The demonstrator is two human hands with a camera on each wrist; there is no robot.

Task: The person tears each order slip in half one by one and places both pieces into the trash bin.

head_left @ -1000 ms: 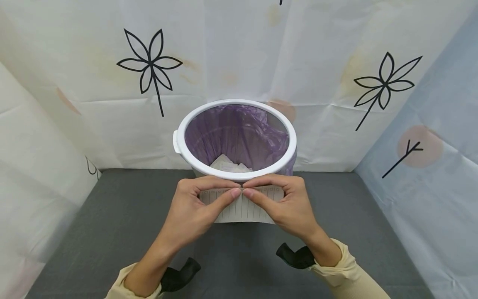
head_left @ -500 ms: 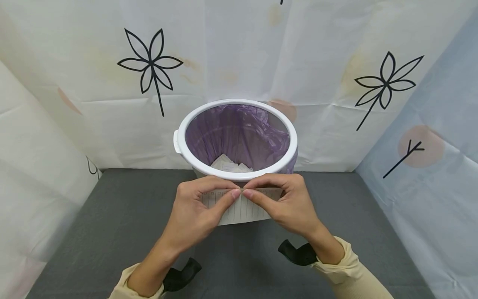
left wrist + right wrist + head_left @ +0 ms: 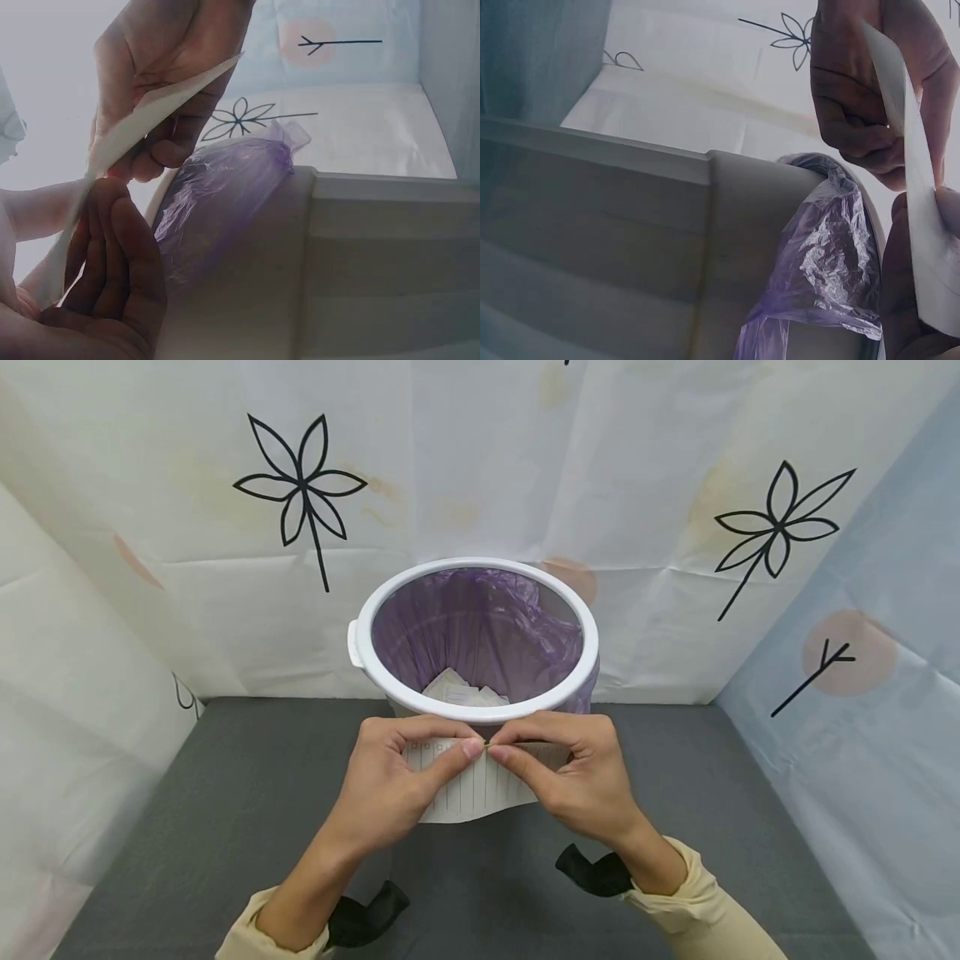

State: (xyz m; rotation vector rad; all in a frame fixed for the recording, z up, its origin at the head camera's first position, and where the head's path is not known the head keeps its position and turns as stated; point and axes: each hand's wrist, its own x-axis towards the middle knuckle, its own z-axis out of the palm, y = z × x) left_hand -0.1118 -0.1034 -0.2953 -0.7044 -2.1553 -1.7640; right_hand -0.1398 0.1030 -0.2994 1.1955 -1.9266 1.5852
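A lined sheet of paper [image 3: 468,789] is pinched at the middle of its upper edge by both hands, thumbs in front and fingers behind. My left hand [image 3: 393,777] holds it left of centre, and my right hand [image 3: 581,772] grips it right beside, fingertips almost meeting. Just beyond the hands stands a trash can with a white rim [image 3: 360,635] and a purple bag [image 3: 480,618] inside. Several pieces of paper [image 3: 459,691] lie in the bag. In the left wrist view the paper [image 3: 139,131] appears nearly edge-on between the hands.
A dark grey table [image 3: 262,793] lies under the hands. White cloth walls with black flower drawings [image 3: 302,485] enclose the back and sides. Black straps [image 3: 367,917] hang at both wrists. A thin dark cord [image 3: 186,693] sits at the table's back left corner.
The hands have dipped slightly. The paper's right side has tilted back, and its lower edge now curves. A small nick shows at the upper edge between the thumbs.
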